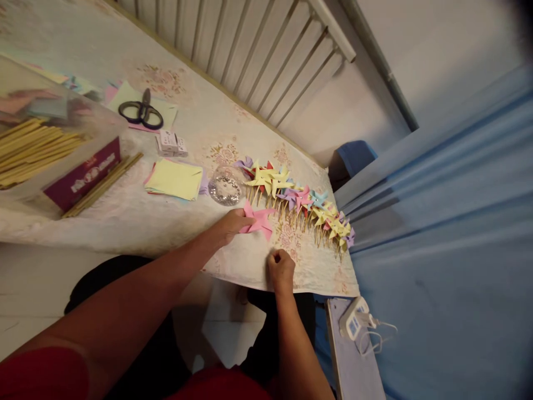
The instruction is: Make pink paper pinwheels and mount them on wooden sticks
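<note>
Pink pinwheel (261,221) over a flowered cloth (318,273)

The left hand (233,225) pinches the pink pinwheel between thumb and fingers, near the cloth's front edge. The right hand (282,268) is curled, fingers drawn together; whether it holds something small cannot be told. Pinwheels on sticks (303,198) line the cloth toward a blue curtain (437,250). A pale slatted panel (233,39) runs along the back, and a white power strip (352,320) lies on a narrow bench (353,369).

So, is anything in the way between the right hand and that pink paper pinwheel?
Nothing visible: just patterned tablecloth lies between the right hand and the pink paper pinwheel, which the left hand holds. The other pinwheels lie beyond, not between.
</note>
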`<state>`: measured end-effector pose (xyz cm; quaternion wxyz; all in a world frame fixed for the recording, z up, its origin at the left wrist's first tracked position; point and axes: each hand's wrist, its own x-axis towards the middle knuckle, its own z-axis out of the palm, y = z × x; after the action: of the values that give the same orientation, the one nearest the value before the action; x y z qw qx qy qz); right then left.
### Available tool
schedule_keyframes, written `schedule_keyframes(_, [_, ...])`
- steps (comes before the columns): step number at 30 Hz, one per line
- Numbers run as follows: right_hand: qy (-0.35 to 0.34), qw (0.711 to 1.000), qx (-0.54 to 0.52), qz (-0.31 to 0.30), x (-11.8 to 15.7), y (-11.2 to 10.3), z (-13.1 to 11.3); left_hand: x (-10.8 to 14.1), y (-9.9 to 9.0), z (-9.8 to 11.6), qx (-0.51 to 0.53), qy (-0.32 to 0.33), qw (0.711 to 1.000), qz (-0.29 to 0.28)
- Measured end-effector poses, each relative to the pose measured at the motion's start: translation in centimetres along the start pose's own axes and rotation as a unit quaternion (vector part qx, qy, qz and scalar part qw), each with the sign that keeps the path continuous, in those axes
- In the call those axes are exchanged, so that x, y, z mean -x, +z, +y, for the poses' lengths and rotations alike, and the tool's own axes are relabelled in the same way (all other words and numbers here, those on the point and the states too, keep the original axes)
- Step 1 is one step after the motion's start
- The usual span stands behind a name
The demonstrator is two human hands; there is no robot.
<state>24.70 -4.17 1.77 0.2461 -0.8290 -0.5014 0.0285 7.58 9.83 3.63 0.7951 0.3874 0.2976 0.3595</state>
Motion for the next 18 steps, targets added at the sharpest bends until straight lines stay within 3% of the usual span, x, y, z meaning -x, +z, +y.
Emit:
schedule_keyframes(10, [-0.012,0.992,-0.034,-0.123,-1.4,-0.9,0.0,-0.7,-0.1,-0.3,0.069,0.001,0.997,-0.018])
schedule_keyframes(14, [-0.008,0.993,-0.050,-0.109,-1.2,-0.9,0.2,-0.4,0.2,0.2,0.136,-0.009,0.989,-0.052])
schedule_keyframes(18, [-0.017,0.994,-0.061,-0.087,-0.9,-0.3,0.6,-0.3,0.2,0.6,0.209,-0.032,0.976,-0.051])
